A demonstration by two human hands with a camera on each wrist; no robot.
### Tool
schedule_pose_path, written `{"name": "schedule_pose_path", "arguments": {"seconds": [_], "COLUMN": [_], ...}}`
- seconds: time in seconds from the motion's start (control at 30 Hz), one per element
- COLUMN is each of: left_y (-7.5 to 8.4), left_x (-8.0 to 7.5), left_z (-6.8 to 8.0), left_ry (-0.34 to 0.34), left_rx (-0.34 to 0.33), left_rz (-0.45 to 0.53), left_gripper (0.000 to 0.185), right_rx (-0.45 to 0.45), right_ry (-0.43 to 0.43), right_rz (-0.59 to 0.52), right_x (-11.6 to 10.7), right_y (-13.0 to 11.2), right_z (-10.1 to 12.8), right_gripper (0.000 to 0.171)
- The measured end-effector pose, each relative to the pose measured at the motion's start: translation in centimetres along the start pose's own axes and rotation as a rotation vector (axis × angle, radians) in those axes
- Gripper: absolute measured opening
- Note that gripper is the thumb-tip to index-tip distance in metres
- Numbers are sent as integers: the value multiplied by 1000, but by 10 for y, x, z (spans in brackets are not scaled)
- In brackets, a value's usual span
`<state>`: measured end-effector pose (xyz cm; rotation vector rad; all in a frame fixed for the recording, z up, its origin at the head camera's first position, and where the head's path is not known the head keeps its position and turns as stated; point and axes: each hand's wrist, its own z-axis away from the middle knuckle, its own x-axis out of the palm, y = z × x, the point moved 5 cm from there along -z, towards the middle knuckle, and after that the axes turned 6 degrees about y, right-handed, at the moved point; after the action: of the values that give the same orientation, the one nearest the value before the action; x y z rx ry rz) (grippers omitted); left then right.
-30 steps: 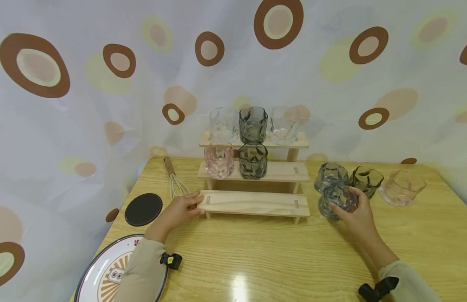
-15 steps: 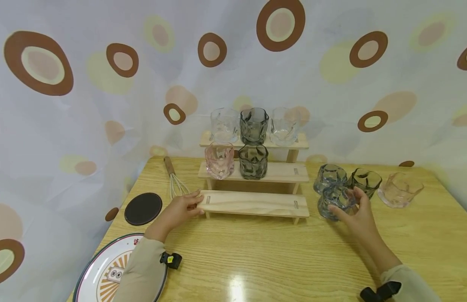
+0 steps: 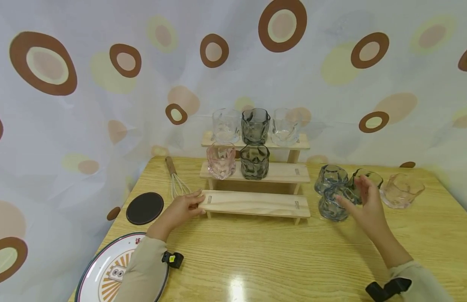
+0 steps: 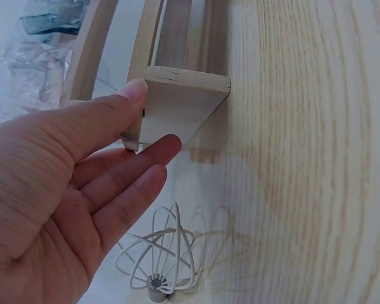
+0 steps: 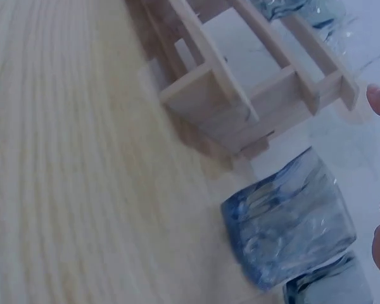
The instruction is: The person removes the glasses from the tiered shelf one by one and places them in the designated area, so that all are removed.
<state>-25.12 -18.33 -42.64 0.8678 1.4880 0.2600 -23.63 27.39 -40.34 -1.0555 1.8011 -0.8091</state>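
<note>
My left hand [image 3: 181,210] pinches the left end of the lowest step of a three-step wooden rack [image 3: 252,203], thumb on top in the left wrist view. My right hand [image 3: 371,209] hovers over a blue glass tumbler [image 3: 333,206], thumb and fingers spread. The right wrist view shows the fingers apart from the blue tumbler [image 5: 291,221]. Another blue tumbler [image 3: 330,178] stands right behind, a dark green tumbler [image 3: 363,178] sits partly hidden by the right hand, and a pale pink one [image 3: 401,192] is farther right.
Tumblers stand on the rack: a clear, a grey [image 3: 255,126] and a clear one on top; a pink [image 3: 221,161] and a dark one on the middle step. At left lie a whisk [image 3: 171,167], a black coaster [image 3: 144,208] and a plate [image 3: 94,268].
My right hand has let go of the front blue tumbler and risen slightly up and to the right. My left hand stays on the rack's end.
</note>
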Motion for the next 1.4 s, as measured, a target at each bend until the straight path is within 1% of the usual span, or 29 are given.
{"name": "schedule_pose_path", "arguments": {"seconds": [0.1, 0.2, 0.37, 0.5, 0.7, 0.87, 1.17, 1.4], "left_y": [0, 0, 0, 1, -1, -3, -3, -1], "left_x": [0, 0, 1, 1, 2, 2, 1, 2], "left_z": [0, 0, 0, 0, -1, -1, 0, 0], "left_ry": [-5, -1, 1, -2, 4, -3, 10, 7], "left_rx": [-6, -9, -1, 0, 4, -11, -8, 3], "left_rz": [4, -3, -11, -3, -5, 9, 3, 0], "left_gripper": [51, 51, 51, 51, 51, 52, 52, 51], "right_rx": [-46, -57, -49, -82, -73, -66, -44, -17], "right_ry": [-3, -23, -78, -118, -138, -170, -269, -289], "right_rz": [-10, -24, -78, -144, -210, -254, -214, -152], "right_x": [4, 13, 39, 62, 90, 109, 145, 163], "right_y": [-12, -24, -40, -51, -68, -78, -80, -84], "right_z": [-7, -13, -23, -30, -38, -43, -59, -66], "right_gripper": [81, 79, 82, 81, 79, 79, 82, 89]}}
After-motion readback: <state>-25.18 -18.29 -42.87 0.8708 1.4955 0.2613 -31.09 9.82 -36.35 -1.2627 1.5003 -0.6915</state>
